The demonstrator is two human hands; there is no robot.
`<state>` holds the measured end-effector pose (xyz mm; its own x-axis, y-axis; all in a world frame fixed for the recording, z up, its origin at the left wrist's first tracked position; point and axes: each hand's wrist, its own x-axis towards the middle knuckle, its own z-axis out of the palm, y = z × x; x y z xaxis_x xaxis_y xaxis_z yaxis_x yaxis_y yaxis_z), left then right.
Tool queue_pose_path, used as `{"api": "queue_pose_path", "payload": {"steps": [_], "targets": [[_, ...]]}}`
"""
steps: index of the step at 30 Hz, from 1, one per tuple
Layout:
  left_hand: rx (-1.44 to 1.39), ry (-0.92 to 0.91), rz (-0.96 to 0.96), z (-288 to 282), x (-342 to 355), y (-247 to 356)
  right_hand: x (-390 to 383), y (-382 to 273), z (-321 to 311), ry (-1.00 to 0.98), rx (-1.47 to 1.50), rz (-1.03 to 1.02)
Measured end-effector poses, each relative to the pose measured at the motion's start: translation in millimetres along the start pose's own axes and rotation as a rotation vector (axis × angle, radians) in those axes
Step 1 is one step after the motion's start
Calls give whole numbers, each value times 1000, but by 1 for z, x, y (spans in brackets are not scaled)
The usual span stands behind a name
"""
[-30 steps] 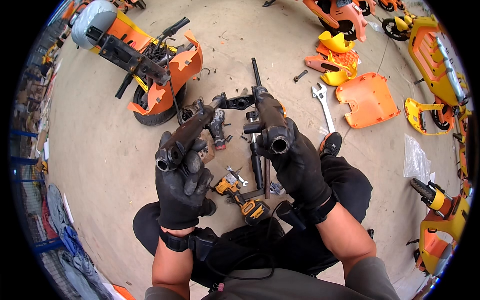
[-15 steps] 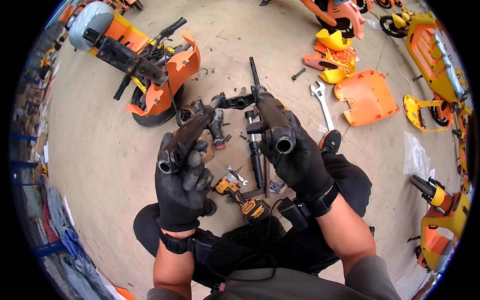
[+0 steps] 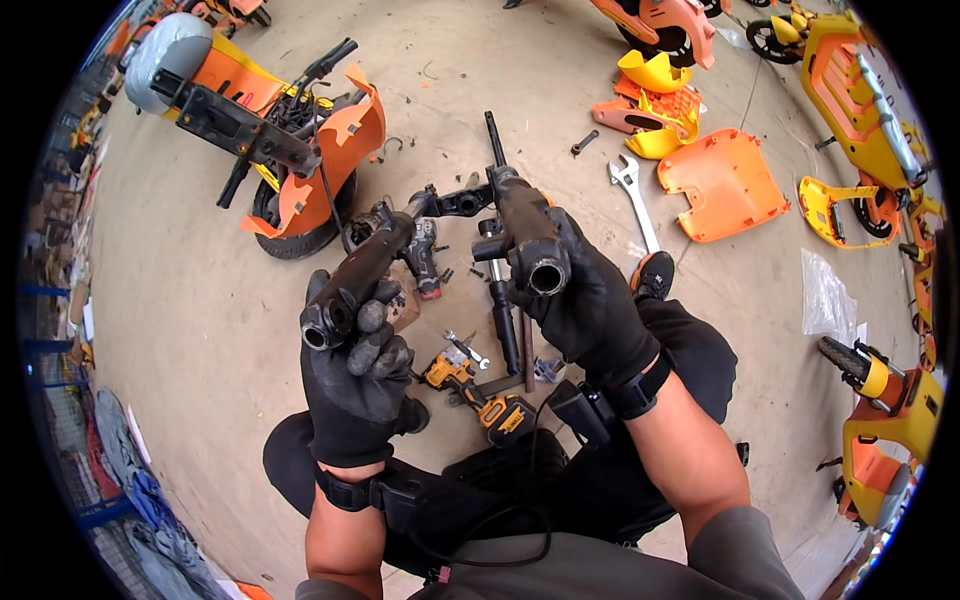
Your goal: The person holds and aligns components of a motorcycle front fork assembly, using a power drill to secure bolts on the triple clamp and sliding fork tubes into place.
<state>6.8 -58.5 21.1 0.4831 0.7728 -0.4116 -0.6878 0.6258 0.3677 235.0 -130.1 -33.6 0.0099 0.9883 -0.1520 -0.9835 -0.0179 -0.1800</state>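
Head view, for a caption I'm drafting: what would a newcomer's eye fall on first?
Probably the dark forked metal part near the centre, one hollow tube in the left hand, the other in the right hand. Next might come the orange scooter with exposed black metalwork at upper left, and the silver adjustable wrench on the floor at upper right, beside an orange panel.

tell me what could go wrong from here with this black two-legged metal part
If either the left hand or right hand lost grip, the black metal part might drop toward the yellow power tool. The small dark pieces on the floor could get scattered. Shifting the shoe might knock the nearby adjustable wrench.
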Motion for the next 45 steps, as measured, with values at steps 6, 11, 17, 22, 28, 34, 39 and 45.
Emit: {"api": "queue_pose_path", "payload": {"steps": [6, 11, 17, 22, 28, 34, 39, 45], "targets": [[-34, 17, -23, 5, -2, 1, 1, -2, 7, 34, -14, 14], [-16, 4, 12, 4, -2, -1, 1, -2, 0, 44, -42, -15], [11, 3, 28, 0, -1, 0, 2, 0, 17, 152, -197, -40], [-5, 50, 32, 5, -3, -2, 1, -3, 11, 133, -182, -35], [9, 62, 41, 11, -4, -4, 1, -4, 7, 81, -219, -43], [25, 22, 0, 11, -2, -1, -1, -6, 8, 123, -277, -43], [22, -134, -47, -1, 0, 2, 2, -7, 9, 143, -287, -26], [11, -102, -53, 2, 0, 3, 1, -7, 4, 114, -487, -76]]}}
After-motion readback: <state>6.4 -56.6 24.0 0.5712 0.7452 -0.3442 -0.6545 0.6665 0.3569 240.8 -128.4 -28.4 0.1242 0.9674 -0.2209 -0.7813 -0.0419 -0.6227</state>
